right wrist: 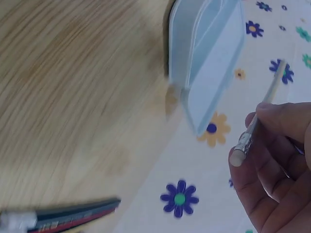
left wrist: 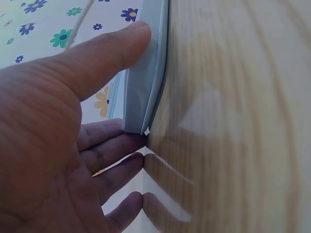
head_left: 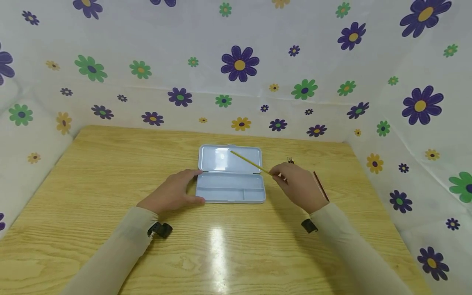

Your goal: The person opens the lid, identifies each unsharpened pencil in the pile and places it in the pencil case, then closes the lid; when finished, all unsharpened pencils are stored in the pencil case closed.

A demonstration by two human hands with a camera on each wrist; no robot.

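A person's sleeves [head_left: 121, 241] and black wrist straps [head_left: 161, 230] reach in from the near side of a pale blue pencil case [head_left: 217, 182], which lies with its lid folded back on a wood-grain table [head_left: 166, 262]. At the case's left end, the left hand [head_left: 171, 192] holds it across its depth, thumb against the near wall and fingers round by the hinge corner. The case looks like thin, rigid plastic, light enough to skid under a push and smooth enough to slip; its end walls appear the surest hold, while the hinge line, probably its weakest part, is better spared. Dividers split its near half into compartments.

Off the case's right end, the right hand [head_left: 296, 182] pinches a slim pencil [head_left: 250, 162] between thumb and fingers, near the metal-banded eraser [right wrist: 237, 158]. The shaft slants left, raised over the lid [head_left: 210, 157]; whether its far end is sharpened cannot be made out. The pencil should handle as light and stiff, apt to roll in a loose pinch and to tip when held so close to one end; a grip nearer mid-shaft would steady it.

Farther to the right of the case, partly behind that hand, lie dark and reddish pencils [right wrist: 77, 215], their number unclear. Beyond the case's lid hangs a white cloth [head_left: 158, 53] printed with flowers.
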